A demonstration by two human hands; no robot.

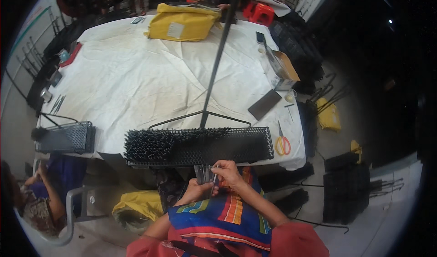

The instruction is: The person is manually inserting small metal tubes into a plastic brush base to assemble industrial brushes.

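Observation:
A long black perforated rake head (236, 148) lies along the near edge of the white-covered table (136, 84), its left half filled with black tines and its long handle (218, 56) running up across the table. Just below it, my left hand (196, 191) grips a bundle of thin grey metal tines (202, 172). My right hand (227, 175) pinches one tine out of that bundle, close under the rake head's front edge. Both hands sit over my lap, which is covered in bright striped cloth.
Yellow-handled scissors (282, 144) lie at the table's right corner, with a dark flat plate (264, 104) and a cardboard box (283, 68) beyond. A yellow bag (182, 24) sits at the far side. Another black rake head (68, 138) lies left. A seated person (36, 197) is at lower left.

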